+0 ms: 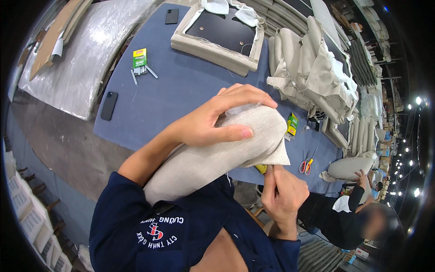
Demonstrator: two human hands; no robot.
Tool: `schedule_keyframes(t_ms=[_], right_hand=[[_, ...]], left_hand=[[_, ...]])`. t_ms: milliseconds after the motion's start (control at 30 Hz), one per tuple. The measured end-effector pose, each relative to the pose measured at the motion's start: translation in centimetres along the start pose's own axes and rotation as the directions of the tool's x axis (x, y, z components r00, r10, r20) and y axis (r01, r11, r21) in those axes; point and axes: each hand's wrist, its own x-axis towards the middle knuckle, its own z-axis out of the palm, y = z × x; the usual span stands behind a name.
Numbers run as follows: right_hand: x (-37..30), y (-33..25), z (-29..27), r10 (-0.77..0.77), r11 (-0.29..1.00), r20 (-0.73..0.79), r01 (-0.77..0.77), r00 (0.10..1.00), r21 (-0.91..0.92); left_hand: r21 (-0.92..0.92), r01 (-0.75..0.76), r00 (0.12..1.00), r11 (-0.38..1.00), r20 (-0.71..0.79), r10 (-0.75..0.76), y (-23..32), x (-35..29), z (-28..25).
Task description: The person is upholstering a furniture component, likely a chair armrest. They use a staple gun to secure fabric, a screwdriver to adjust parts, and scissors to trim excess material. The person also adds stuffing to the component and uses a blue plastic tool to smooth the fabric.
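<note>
A long padded piece covered in beige fabric (190, 170) leans up against my chest, its rounded end toward the table. My left hand (217, 115) wraps over that end, thumb on the near side and fingers over the far side. Wispy white filling shows under the palm. At the right of the end hangs a loose fabric flap (277, 156). My right hand (284, 195) is closed just below it, fingertips pinching its lower edge. Beside those fingertips a small yellow object (260, 168) shows in part; its kind is hidden.
The blue-topped table (158, 99) carries two phones, a green-yellow staple box (140, 58) with staple strips, another such box (292, 124), and scissors (308, 162). An upholstered frame (217, 34) and piled beige covers (312, 68) lie beyond. A co-worker (340, 215) handles another cushion at right.
</note>
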Motion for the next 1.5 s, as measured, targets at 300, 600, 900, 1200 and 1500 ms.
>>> schedule_keyframes(t_ms=[300,600,900,1200,1500], right_hand=[[0.4,0.5,0.2,-0.064,0.998,-0.001,0.064,0.998,0.003],[-1.4,3.3,0.5,-0.133,0.984,-0.066,0.139,0.989,0.108],[-6.1,7.0,4.1,0.350,0.847,-0.313,-0.155,0.883,0.509],[-4.9,6.8,5.6,0.343,0.774,-0.275,-0.104,0.898,0.625],[-3.8,6.4,5.8,0.364,0.757,-0.218,-0.151,0.906,0.636]], left_hand=[[-0.023,0.026,1.000,0.999,0.002,-0.026,0.2,0.0,0.1],[-0.069,0.072,0.997,0.995,-0.001,-0.072,1.4,0.5,-1.3],[-0.116,-0.022,0.995,0.993,0.098,0.033,2.2,0.0,-1.3],[-0.139,0.079,0.996,0.987,-0.015,-0.082,2.0,0.7,-0.5],[-0.023,0.040,0.999,0.999,0.014,-0.040,3.1,1.1,-1.2]])
